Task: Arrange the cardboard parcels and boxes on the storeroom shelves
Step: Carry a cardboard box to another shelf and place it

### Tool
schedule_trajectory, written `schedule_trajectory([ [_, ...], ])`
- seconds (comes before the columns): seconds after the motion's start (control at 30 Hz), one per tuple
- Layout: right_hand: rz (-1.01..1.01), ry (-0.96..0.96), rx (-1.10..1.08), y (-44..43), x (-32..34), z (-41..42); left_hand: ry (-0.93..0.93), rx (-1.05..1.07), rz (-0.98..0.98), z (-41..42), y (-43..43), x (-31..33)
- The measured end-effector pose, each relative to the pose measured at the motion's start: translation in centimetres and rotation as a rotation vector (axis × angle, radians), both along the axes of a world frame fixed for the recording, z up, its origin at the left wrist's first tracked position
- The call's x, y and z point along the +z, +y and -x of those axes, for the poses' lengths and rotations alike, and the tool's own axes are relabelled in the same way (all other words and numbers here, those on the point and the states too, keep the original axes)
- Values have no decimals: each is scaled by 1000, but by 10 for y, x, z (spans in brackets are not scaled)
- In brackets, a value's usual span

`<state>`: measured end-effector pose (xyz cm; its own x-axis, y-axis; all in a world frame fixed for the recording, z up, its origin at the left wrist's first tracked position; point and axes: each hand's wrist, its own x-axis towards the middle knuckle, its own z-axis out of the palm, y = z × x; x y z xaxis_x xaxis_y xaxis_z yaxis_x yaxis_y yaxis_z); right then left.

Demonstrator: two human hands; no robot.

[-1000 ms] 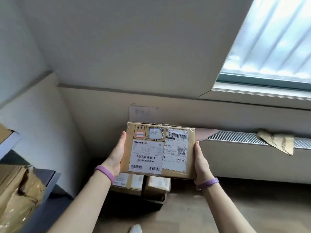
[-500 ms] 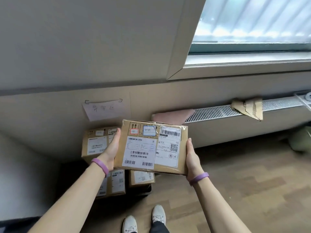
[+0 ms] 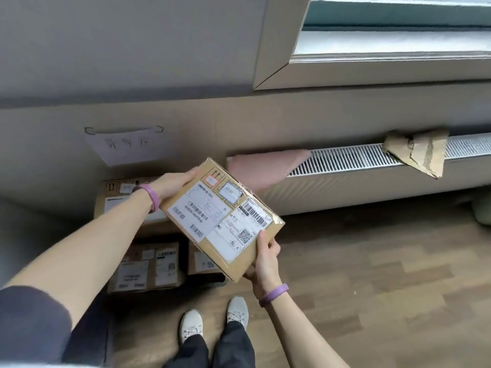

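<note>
Head view. Holding one flat cardboard parcel (image 3: 223,221) in mid-air with both hands, label side up, rotated so a corner points toward the wall. Well clear of the floor, in front of the low wall, above and right of the boxes below.

Gripping the far-left edge with left hand (image 3: 172,185): arm stretched forward and right, wrist straight, thumb laid along the edge, other fingers hidden under the cardboard. Purple wristband (image 3: 152,196) on that wrist.

Gripping the near-right corner with right hand (image 3: 265,261): forearm coming up from bottom right, thumb pressed on the top face beside the QR label, fingers curled around and under the side. Second wristband (image 3: 273,292) there.

Below the parcel, against the wall: upper box (image 3: 117,197) partly behind the left forearm, lower box (image 3: 146,266) in front of it, small box (image 3: 202,261) just beside that, mostly hidden by the parcel.

Elsewhere: handwritten paper note (image 3: 125,144) taped to the wall, text unreadable. Pink padded envelope (image 3: 263,166) and torn brown packaging (image 3: 417,152) lying on the radiator grille (image 3: 345,158), well apart. White shoes (image 3: 191,325) on wooden floor (image 3: 372,261).
</note>
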<state>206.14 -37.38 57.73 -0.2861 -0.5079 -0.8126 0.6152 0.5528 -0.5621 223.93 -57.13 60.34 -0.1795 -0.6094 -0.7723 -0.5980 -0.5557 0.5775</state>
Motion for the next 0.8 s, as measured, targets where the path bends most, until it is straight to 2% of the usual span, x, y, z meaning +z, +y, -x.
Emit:
schedule_trajectory([
  [0.17,-40,-134,-17,-13,-31,-14,-146,-102,30,18,-36,-14],
  [0.4,-5,-275,5,-28,-58,-31,-265,-355,252,42,-74,-34],
  [0.7,16,-315,48,-65,-89,-43,-363,-393,462,40,-99,-77],
  [0.8,7,-342,36,-75,-97,-52,-452,-389,502,39,-108,-95],
])
